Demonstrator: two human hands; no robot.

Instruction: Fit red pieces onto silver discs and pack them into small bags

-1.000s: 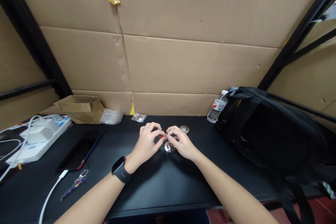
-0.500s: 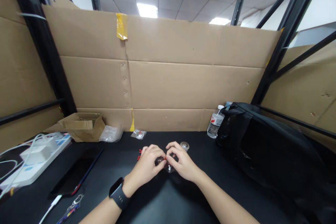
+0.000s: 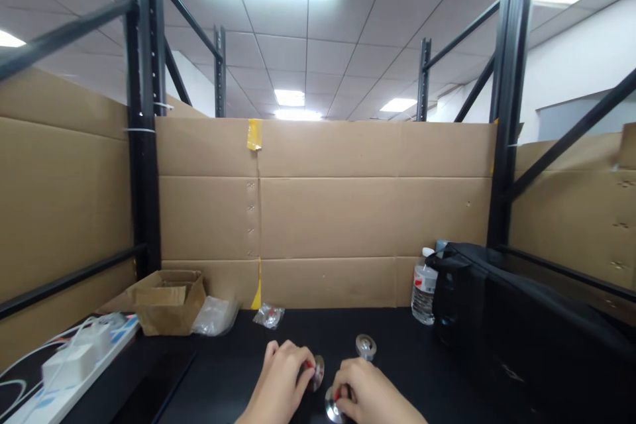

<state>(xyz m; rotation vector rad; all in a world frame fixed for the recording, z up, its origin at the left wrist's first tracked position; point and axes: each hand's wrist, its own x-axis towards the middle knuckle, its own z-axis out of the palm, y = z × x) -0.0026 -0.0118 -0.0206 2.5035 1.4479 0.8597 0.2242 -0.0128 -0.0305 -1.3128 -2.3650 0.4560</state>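
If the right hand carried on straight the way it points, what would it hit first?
Probably the round, silver, metal-looking disc at the fingertips of the left hand, with that hand just beyond. Depth is unclear, so the right hand might pass above it.

Here, a shiny metal disc is held steeply tilted, red showing at its side. A second disc, bright and tilted too, with red by its middle, is held farther from the tabletop's far edge. Nearest that edge, a third disc is seen, ringed face showing.
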